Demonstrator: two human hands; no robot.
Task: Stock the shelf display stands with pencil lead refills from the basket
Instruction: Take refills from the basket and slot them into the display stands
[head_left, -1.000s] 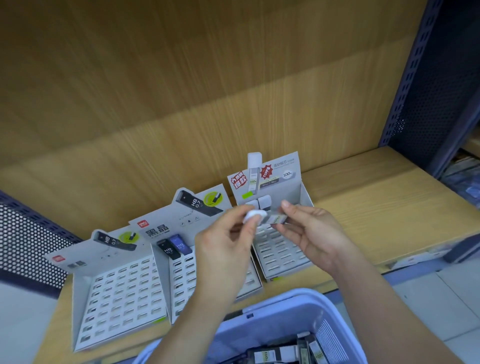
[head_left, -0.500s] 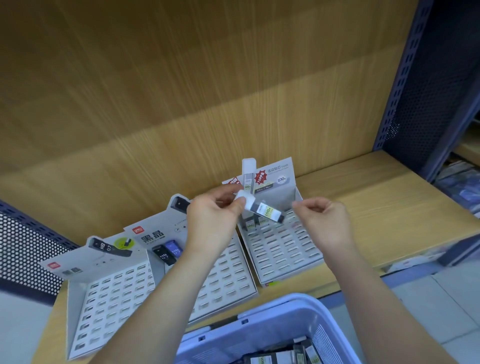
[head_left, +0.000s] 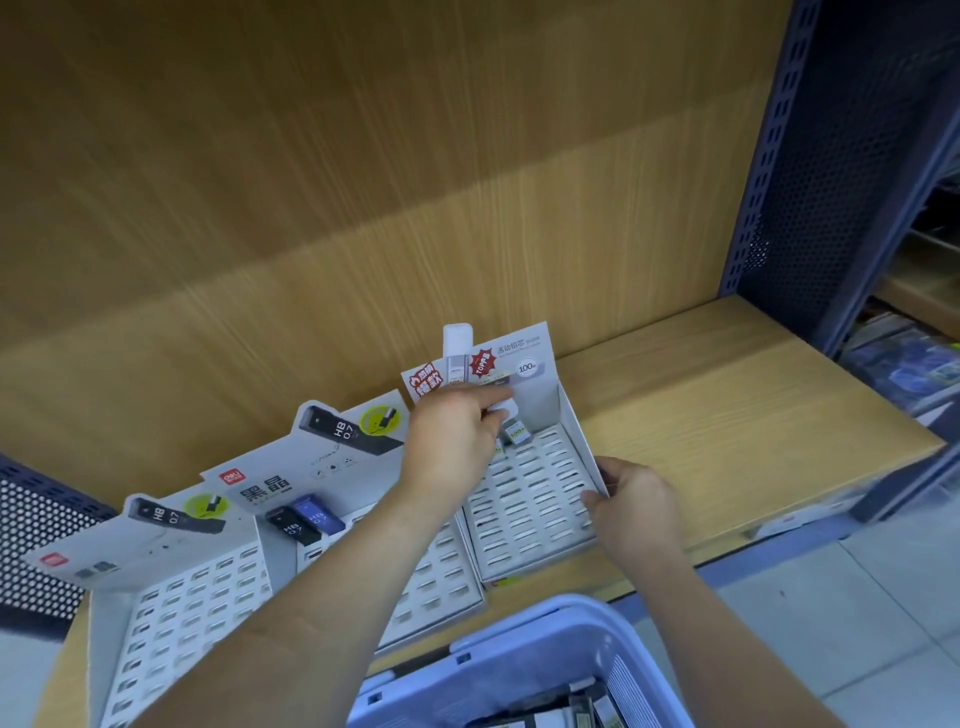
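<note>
Just over the back slots of the stand (head_left: 574, 421), the left hand (head_left: 452, 441) pinched a refill (head_left: 516, 431), tip tilted down; the right hand (head_left: 636, 506) gripped the edge.

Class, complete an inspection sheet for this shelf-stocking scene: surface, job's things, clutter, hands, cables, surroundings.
Surface: wooden shelf carrying three slotted display stands.
Job's things: right stand, slots largely empty; middle stand; left stand; blue basket below, holding more refills.
Clutter: nothing seen.
Hands: left hand pinches a refill over the right stand's back row; right hand grips that stand's front corner.
Cables: nothing seen.
Surroundings: perforated metal uprights; tiled floor.
</note>
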